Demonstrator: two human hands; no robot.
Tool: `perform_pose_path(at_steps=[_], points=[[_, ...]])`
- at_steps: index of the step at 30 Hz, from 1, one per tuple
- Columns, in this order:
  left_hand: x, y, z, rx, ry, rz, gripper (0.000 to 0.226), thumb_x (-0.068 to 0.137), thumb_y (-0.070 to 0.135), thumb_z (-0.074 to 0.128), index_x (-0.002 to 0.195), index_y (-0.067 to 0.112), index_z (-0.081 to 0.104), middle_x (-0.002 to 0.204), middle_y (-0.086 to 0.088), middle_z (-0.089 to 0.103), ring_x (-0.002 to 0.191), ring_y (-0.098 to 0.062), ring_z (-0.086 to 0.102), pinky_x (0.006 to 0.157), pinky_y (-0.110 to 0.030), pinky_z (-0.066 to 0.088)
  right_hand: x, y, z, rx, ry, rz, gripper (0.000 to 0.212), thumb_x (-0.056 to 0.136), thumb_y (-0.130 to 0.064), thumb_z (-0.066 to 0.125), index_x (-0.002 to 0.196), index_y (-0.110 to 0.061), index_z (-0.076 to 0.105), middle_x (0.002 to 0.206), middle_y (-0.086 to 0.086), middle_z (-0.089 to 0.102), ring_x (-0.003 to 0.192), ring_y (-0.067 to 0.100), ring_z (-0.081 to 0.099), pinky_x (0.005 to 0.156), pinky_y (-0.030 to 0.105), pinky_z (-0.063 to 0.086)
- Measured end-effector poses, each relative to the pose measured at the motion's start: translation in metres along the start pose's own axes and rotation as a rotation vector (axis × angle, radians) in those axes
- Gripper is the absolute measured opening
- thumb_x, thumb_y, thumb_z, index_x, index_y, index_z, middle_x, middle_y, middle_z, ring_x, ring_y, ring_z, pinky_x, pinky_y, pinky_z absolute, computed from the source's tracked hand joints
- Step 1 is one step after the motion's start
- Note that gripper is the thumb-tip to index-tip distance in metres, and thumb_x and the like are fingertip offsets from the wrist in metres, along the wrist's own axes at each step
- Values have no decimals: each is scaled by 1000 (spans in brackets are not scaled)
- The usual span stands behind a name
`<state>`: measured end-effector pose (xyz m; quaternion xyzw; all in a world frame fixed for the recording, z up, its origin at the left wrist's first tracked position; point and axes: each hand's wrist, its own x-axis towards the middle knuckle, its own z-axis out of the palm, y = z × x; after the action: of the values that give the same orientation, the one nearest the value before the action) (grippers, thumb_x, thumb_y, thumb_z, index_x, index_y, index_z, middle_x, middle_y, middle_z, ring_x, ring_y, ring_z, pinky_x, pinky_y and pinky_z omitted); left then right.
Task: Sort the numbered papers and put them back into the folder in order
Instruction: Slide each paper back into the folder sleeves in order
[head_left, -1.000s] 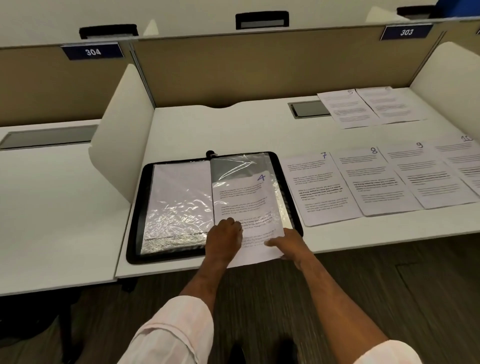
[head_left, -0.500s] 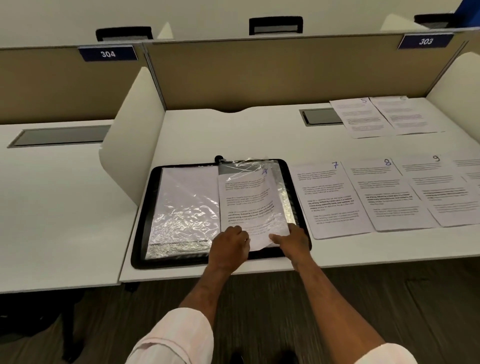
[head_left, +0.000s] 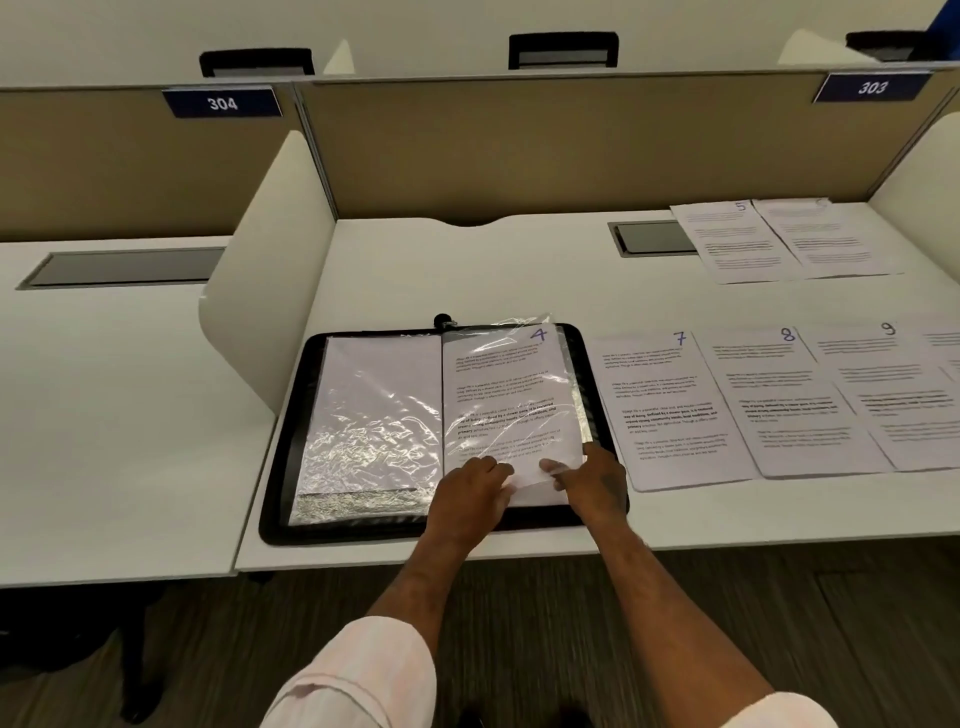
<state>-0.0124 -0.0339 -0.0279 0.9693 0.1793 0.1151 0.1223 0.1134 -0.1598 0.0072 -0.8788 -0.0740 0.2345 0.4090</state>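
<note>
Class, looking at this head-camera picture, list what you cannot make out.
- Head view, white printed sheet right of white sheet 5: number too faint.
- Head view, edge-cut white sheet right of sheet 9: number outside the frame.
- Head view, bottom of sheet 4: covered by left hand and right hand; each grip unclear.

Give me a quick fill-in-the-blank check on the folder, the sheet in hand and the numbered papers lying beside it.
The sheet that the left hand and right hand hold by its near edge is numbered ____.
The black folder lies ____ on the desk.
The loose paper nearest the folder's right edge is numbered ____.
Between that paper and paper 9 lies paper ____.
Missing words: 4; open; 7; 8.
</note>
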Motion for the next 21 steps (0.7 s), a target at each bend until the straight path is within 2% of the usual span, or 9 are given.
perform_pose_path(at_steps=[7, 10, 14, 17, 19, 21], points=[[12, 0, -3, 83, -26, 147, 33, 70, 32, 83, 97, 22, 68, 85, 4, 67, 75, -17, 66, 53, -28, 49, -2, 6, -3, 34, -17, -35, 47, 74, -35, 81, 113, -16, 63, 93, -1, 70, 64, 9, 69, 53, 19, 45], [18, 0, -2, 124, -20, 134, 33, 65, 28, 85, 93, 22, 68, 83, 4, 66, 74, -17, 65, 53, -27, 49, -1, 11, -6, -25, -51, -54, 56, 71, -33, 84, 120, -17, 60, 98, 1, 71, 76, 12, 68, 59, 19, 47], [27, 5, -1, 168, -17, 110, 34, 60, 25, 87, 87, 21, 67, 79, 4, 65, 70, -17, 64, 51, -29, 50, 0, 17, -13, -50, -91, -32, 61, 73, -27, 83, 127, -18, 57, 116, 2, 65, 96, 17, 61, 74, 23, 47], [32, 11, 1, 166, -33, 84, 32, 59, 20, 87, 84, 18, 66, 75, 2, 65, 65, -19, 64, 49, -28, 48, -3, 17, -16, -49, -105, -42, 58, 75, -24, 82, 126, -18, 57, 116, 1, 64, 95, 17, 60, 65, 16, 44], [34, 15, 1, 142, -43, 55, 27, 65, 18, 83, 86, 17, 66, 77, 0, 65, 68, -21, 65, 51, -31, 49, -5, 15, -18, -43, -98, -56, 54, 76, -23, 81, 124, -18, 58, 112, 1, 64, 93, 16, 59, 70, 19, 44], [33, 17, 0, 85, -62, 46, 24, 74, 17, 74, 96, 16, 65, 86, -2, 66, 76, -24, 66, 57, -34, 51, -7, 12, -18, -71, -94, -66, 46, 78, -23, 79, 120, -18, 61, 109, 2, 66, 92, 16, 61, 77, 24, 47]])
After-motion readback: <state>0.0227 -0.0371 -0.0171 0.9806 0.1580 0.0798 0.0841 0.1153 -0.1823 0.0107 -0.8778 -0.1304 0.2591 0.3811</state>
